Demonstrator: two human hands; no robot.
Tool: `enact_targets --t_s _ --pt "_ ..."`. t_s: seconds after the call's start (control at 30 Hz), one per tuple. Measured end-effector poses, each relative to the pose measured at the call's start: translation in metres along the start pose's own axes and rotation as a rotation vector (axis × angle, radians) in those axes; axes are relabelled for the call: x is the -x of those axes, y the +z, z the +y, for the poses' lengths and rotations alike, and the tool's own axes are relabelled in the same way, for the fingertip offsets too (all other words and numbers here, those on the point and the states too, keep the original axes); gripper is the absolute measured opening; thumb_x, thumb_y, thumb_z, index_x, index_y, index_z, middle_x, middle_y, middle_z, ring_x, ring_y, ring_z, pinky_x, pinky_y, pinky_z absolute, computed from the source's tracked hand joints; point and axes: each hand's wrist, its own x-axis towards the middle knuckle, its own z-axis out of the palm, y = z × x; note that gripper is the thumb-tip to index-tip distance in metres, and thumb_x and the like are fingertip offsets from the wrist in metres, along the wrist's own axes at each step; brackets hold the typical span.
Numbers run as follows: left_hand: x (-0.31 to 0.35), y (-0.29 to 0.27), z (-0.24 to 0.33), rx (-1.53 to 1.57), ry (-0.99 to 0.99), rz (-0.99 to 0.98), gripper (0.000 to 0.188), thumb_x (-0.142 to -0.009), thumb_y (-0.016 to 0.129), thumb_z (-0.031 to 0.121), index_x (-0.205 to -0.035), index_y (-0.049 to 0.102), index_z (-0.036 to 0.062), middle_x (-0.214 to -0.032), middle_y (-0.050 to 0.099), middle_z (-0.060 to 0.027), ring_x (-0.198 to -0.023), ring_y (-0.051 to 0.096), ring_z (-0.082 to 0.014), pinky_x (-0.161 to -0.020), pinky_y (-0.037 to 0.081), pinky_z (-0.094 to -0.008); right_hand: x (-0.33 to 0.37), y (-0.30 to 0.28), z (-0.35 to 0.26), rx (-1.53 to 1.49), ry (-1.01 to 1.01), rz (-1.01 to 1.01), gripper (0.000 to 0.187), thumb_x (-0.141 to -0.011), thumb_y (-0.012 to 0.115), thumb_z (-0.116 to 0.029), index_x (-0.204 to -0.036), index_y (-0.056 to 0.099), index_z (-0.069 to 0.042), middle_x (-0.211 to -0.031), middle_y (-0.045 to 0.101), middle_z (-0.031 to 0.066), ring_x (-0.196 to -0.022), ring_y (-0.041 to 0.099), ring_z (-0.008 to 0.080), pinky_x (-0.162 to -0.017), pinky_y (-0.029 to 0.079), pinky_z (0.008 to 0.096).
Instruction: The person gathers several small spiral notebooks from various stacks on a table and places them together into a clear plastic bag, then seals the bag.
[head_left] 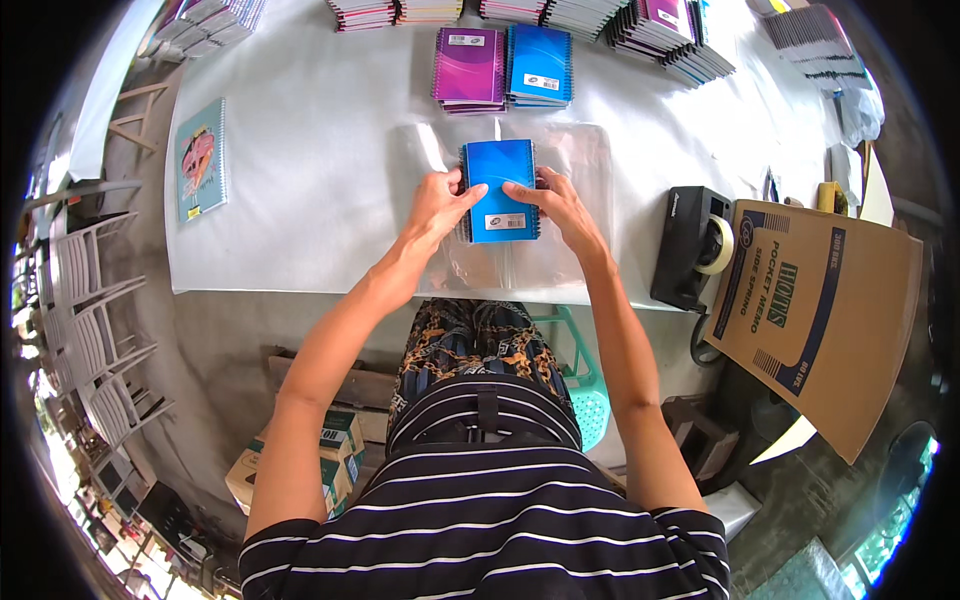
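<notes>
A small stack of spiral notebooks with a blue cover on top (502, 165) is gripped between my two hands near the table's front edge. My left hand (440, 203) closes on the stack's left side, its thumb on the blue cover. From the right, my right hand (555, 200) clasps the opposite edge, thumb also on top. A white label shows on the lower part of the cover. Beneath the stack lies a clear plastic sheet or bag (580, 160). How many notebooks are in the stack is hidden.
A purple notebook stack (468, 70) and a blue notebook stack (540, 65) stand beyond my hands, with more piles (660, 35) along the far edge. A teal notebook (201, 160) lies at left. At right are a black tape dispenser (685, 245) and a cardboard box (815, 310).
</notes>
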Motion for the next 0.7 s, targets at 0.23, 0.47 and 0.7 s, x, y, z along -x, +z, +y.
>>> enact_targets --t_s 0.23,0.47,0.7 --pt "-0.006 0.012 -0.008 -0.011 -0.006 -0.001 0.029 -0.090 0.067 0.013 -0.114 0.061 -0.0018 -0.092 0.067 -0.0044 -0.076 0.060 -0.0085 -0.062 0.050 -0.0258 -0.005 -0.001 0.029 0.467 -0.215 0.137 0.047 -0.084 0.070 -0.038 -0.092 0.061 0.007 -0.092 0.057 0.0261 -0.084 0.060 0.0412 -0.074 0.049 0.0471" --pt "-0.005 0.013 -0.006 0.008 -0.009 -0.027 0.032 -0.090 0.067 0.014 -0.118 0.060 -0.0004 -0.093 0.067 -0.0028 -0.075 0.060 -0.0077 -0.058 0.048 -0.0249 -0.005 0.000 0.038 0.421 -0.277 0.163 0.048 -0.083 0.071 -0.038 -0.093 0.061 0.007 -0.091 0.058 0.0254 -0.082 0.060 0.0393 -0.073 0.049 0.0464" --pt "0.022 -0.009 -0.035 -0.804 0.293 0.542 0.064 -0.087 0.069 0.021 -0.141 0.041 0.0029 -0.122 0.058 -0.0138 -0.114 0.053 -0.0263 -0.094 0.042 -0.0399 0.017 -0.048 0.081 0.732 -0.182 0.933 0.042 -0.079 0.075 -0.036 -0.088 0.065 0.003 -0.099 0.060 0.0208 -0.087 0.060 0.0365 -0.080 0.050 0.0440"
